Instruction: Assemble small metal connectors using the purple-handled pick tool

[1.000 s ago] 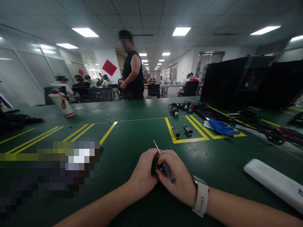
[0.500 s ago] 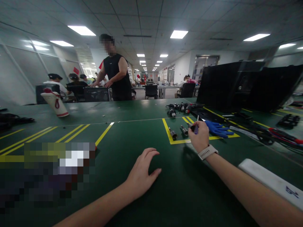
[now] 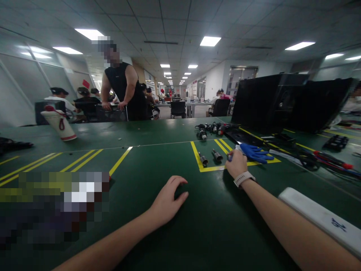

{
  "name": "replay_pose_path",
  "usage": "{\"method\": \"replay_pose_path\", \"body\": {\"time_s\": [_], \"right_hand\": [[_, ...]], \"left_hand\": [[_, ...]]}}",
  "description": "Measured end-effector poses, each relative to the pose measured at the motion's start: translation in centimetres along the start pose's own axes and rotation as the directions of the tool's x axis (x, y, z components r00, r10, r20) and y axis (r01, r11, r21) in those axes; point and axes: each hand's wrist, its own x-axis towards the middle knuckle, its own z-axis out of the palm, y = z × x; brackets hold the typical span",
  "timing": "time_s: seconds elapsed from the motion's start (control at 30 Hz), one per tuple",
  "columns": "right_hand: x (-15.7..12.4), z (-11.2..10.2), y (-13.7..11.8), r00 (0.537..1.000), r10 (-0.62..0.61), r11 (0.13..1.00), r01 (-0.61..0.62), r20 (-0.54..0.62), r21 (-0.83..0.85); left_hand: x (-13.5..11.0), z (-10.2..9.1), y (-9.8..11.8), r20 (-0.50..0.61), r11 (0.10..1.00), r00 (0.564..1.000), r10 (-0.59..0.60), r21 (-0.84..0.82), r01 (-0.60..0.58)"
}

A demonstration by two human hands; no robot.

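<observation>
Two metal pieces (image 3: 203, 159): cup-shaped and narrowing at the far end, they lie side by side and apart within the yellow tape (image 3: 213, 169); neither is touched by a hand.
Right hand (image 3: 237, 162): reaches forward to the right-hand part of the taped outline, knuckles up, fingers narrowed on a small item; a low wrist and a slow, level movement would suit work so close to its neighbours.
Dark piece (image 3: 229, 156): sits at the right hand's fingertips, just right of the metal pieces; the fingers hide most of it, so its full shape and whether it meets the table (image 3: 197, 226) cannot be told. A light hold near its middle would probably control it best, with the fingers parting only once its weight is borne.
Left hand (image 3: 166, 201): holds nothing; thumb and fingers stand wide in a loose curve near the tabletop, well apart from the metal pieces. Keeping it low and out of the right arm's path seems sound.
Blue glove (image 3: 255, 153): lies just beyond and to the right of the right hand; the knuckles ought to avoid dragging it.
Watch band (image 3: 244, 178): circles the right wrist; it should ride above the tape rather than scrape it.
White box (image 3: 324, 220): long, by the right forearm; the elbow needs care beside it.
</observation>
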Motion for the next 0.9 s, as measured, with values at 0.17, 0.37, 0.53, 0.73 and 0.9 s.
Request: {"method": "replay_pose_path", "body": {"time_s": [0.17,0.37,0.53,0.73,0.9], "right_hand": [[-0.2,-0.6,-0.8,0.997,-0.013,0.999,0.015,-0.071,0.030],[-0.7,-1.1,-1.4,0.985,-0.114,0.988,0.126,-0.131,0.088],[-0.9,-1.3,-1.6,0.973,-0.191,0.969,0.208,-0.133,0.132],[-1.6,-1.7,-2.5,0.966,-0.238,0.948,0.254,-0.105,0.190],[-3.0,-1.7,-4.1,0.957,-0.288,0.918,0.289,-0.044,0.273]], "left_hand": [[5.1,1.0,0.7,-0.044,0.979,0.997,0.063,0.197,-0.053],[12.4,4.2,2.2,-0.021,0.949,0.996,0.087,0.306,-0.077],[12.9,5.2,2.7,0.033,0.924,0.989,0.145,0.353,-0.147],[6.5,3.5,3.3,0.094,0.905,0.969,0.227,0.347,-0.246],[-0.6,2.6,3.8,0.189,0.870,0.941,0.281,0.364,-0.333]]}}
